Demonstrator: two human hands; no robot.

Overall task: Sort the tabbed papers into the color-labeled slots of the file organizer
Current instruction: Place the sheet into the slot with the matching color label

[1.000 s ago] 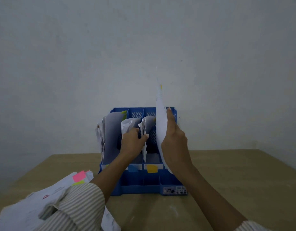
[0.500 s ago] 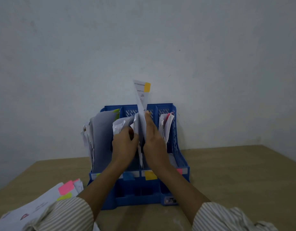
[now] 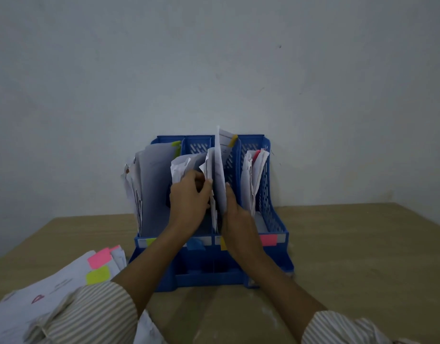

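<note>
Yellow-tabbed sheet is halfway into the organizer's yellow slot; right hand's grip is on its lower edge, left hand grasping neighbouring papers aside. If those spring back, the sheet probably crumples or lands in the blue slot.

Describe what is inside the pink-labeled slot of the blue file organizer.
The pink-labeled slot of the blue file organizer holds a few upright crumpled white papers, one showing a pink tab. Their lower parts are hidden behind the right hand.
</note>
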